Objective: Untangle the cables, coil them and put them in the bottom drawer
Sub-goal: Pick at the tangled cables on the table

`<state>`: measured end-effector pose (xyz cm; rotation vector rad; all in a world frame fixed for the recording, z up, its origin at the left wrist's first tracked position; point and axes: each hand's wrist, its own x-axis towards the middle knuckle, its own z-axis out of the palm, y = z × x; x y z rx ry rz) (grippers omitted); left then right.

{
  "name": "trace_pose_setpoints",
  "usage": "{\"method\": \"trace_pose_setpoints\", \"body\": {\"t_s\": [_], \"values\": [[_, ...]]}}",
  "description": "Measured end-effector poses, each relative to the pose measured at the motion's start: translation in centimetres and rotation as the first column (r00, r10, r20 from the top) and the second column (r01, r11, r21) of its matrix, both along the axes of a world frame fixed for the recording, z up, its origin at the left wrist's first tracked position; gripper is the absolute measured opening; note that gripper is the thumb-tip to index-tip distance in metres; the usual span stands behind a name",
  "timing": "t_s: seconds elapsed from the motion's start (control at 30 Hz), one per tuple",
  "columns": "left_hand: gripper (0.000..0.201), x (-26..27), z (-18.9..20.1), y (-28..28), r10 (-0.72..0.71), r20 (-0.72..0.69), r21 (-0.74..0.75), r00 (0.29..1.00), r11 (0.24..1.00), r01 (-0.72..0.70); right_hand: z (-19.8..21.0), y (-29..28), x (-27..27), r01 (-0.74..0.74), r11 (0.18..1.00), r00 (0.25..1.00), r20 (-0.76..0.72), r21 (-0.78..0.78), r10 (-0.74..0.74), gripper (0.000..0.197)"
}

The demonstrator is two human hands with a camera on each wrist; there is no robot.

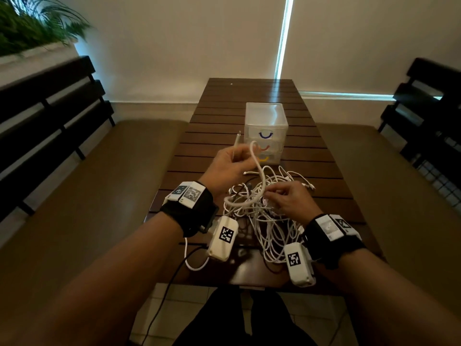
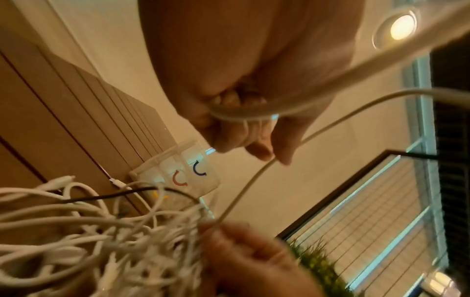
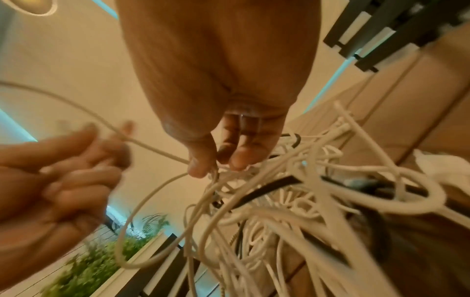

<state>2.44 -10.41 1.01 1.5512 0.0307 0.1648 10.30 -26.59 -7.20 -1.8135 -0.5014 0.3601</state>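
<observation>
A tangle of white cables [image 1: 269,208] with a few dark ones lies on the near half of the wooden table [image 1: 217,116]. My left hand [image 1: 234,158] is raised above it and pinches one white cable [image 1: 258,166], whose plug end sticks up past the fingers. That cable loops down to my right hand [image 1: 282,196], which pinches strands at the top of the tangle [image 3: 292,191]. In the left wrist view the held cable [image 2: 244,193] runs from my left hand [image 2: 254,138] to the right one. A clear three-drawer box [image 1: 266,121] stands behind, drawers closed.
Benches with brown cushions [image 1: 99,196] and dark slatted backs flank the table on both sides. A planter with green leaves [image 1: 30,28] sits at the far left. A black wire [image 1: 162,303] hangs off the table's near edge towards my lap.
</observation>
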Motion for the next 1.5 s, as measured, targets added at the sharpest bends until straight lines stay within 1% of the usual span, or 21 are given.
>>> {"method": "trace_pose_setpoints", "body": {"t_s": [0.1, 0.17, 0.3, 0.33, 0.4, 0.5, 0.6, 0.63, 0.7, 0.73, 0.8, 0.83, 0.97, 1.07, 1.13, 1.2, 1.23, 1.27, 1.33, 1.43, 1.5], "values": [[0.025, 0.6, -2.0, -0.3, -0.098, -0.159, 0.281, 0.982, 0.949, 0.140, 2.3, 0.3, -0.5, 0.016, 0.999, 0.975, 0.223, -0.047, -0.005, 0.009], [0.020, 0.9, -3.2, -1.0, -0.059, -0.185, 0.356, 0.981, 0.926, 0.123, 3.7, 0.5, -0.7, 0.063, 0.996, 0.948, 0.316, -0.055, -0.043, 0.009], [0.017, 1.8, -4.1, -2.1, 0.044, -0.162, 0.304, 0.986, 0.953, 0.007, 5.1, 0.3, -1.5, 0.074, 0.994, 0.954, 0.286, 0.082, -0.094, 0.007], [0.016, 2.1, -4.3, -2.2, 0.050, -0.156, 0.321, 0.987, 0.947, 0.003, 5.4, 0.2, -1.8, 0.055, 0.988, 0.956, 0.279, 0.145, -0.095, 0.007], [0.014, 2.3, -4.7, -2.4, 0.056, -0.130, 0.394, 0.990, 0.919, -0.001, 6.0, 0.1, -2.1, 0.006, 0.968, 0.958, 0.277, 0.252, -0.078, 0.017], [0.028, 2.3, -5.0, -2.3, 0.040, -0.141, 0.427, 0.989, 0.904, 0.025, 6.1, 0.0, -1.8, -0.029, 0.962, 0.961, 0.273, 0.273, -0.049, 0.022], [0.023, 2.4, -5.2, -2.0, 0.058, -0.124, 0.445, 0.991, 0.895, 0.003, 4.8, -0.1, -1.4, -0.033, 0.969, 0.961, 0.274, 0.244, -0.036, 0.016], [0.021, 2.5, -5.1, -1.8, 0.085, -0.117, 0.416, 0.990, 0.909, -0.029, 4.4, -0.1, -1.5, -0.032, 0.981, 0.952, 0.304, 0.189, -0.027, 0.027], [0.023, 2.5, -4.6, -1.5, 0.132, -0.134, 0.266, 0.982, 0.959, -0.093, 2.9, -0.3, -2.0, -0.017, 1.000, 0.931, 0.364, -0.018, 0.022, 0.050], [0.026, 2.5, -4.3, -1.2, 0.147, -0.144, 0.191, 0.979, 0.974, -0.118, 2.0, -0.4, -2.4, -0.009, 0.992, 0.922, 0.383, -0.126, 0.057, 0.053], [0.028, 2.2, -3.3, -0.9, 0.165, -0.135, 0.098, 0.977, 0.983, -0.152, -0.3, -0.9, -2.8, 0.000, 0.955, 0.903, 0.410, -0.298, 0.128, 0.042], [0.029, 2.2, -3.1, -0.5, 0.170, -0.120, 0.095, 0.978, 0.983, -0.160, -1.3, -1.2, -2.8, 0.014, 0.936, 0.896, 0.419, -0.352, 0.145, 0.037], [0.035, 2.3, -3.6, 1.8, 0.212, -0.109, 0.083, 0.971, 0.975, -0.204, -2.2, -1.7, -1.6, 0.038, 0.905, 0.899, 0.410, -0.424, 0.154, 0.027], [0.037, 2.0, -4.2, 2.7, 0.265, -0.107, 0.063, 0.958, 0.964, -0.260, -2.0, -1.8, -1.2, 0.002, 0.882, 0.864, 0.445, -0.471, 0.236, 0.025], [0.035, 1.9, -3.4, 3.6, 0.367, -0.085, -0.052, 0.926, 0.927, -0.372, -2.8, -2.8, -0.9, -0.002, 0.853, 0.863, 0.430, -0.523, 0.266, 0.022], [0.034, 1.7, -1.4, 5.6, 0.478, -0.085, -0.200, 0.874, 0.852, -0.485, -3.7, -4.4, -0.5, 0.049, 0.836, 0.890, 0.403, -0.547, 0.211, 0.024], [0.033, 1.6, -0.3, 6.6, 0.479, -0.077, -0.172, 0.875, 0.858, -0.485, -3.9, -5.1, -0.3, 0.083, 0.840, 0.904, 0.396, -0.536, 0.164, 0.027], [0.032, 1.4, 0.6, 7.4, 0.451, -0.070, -0.076, 0.890, 0.887, -0.456, -4.0, -5.3, -0.1, 0.089, 0.849, 0.911, 0.386, -0.521, 0.142, 0.029], [0.030, 0.9, 1.4, 7.1, 0.341, -0.079, 0.176, 0.937, 0.930, -0.323, -3.6, -4.8, 0.0, 0.038, 0.865, 0.923, 0.349, -0.500, 0.161, 0.025], [0.018, 0.1, -0.3, 4.2, 0.180, -0.146, 0.364, 0.973, 0.924, -0.117, -2.6, -3.4, -0.2, -0.009, 0.920, 0.962, 0.248, -0.392, 0.115, 0.027], [0.038, -0.1, -2.2, 2.8, 0.097, -0.135, 0.469, 0.986, 0.883, -0.023, -2.2, -3.0, -0.2, 0.001, 0.954, 0.981, 0.184, -0.300, 0.057, 0.029]]}}
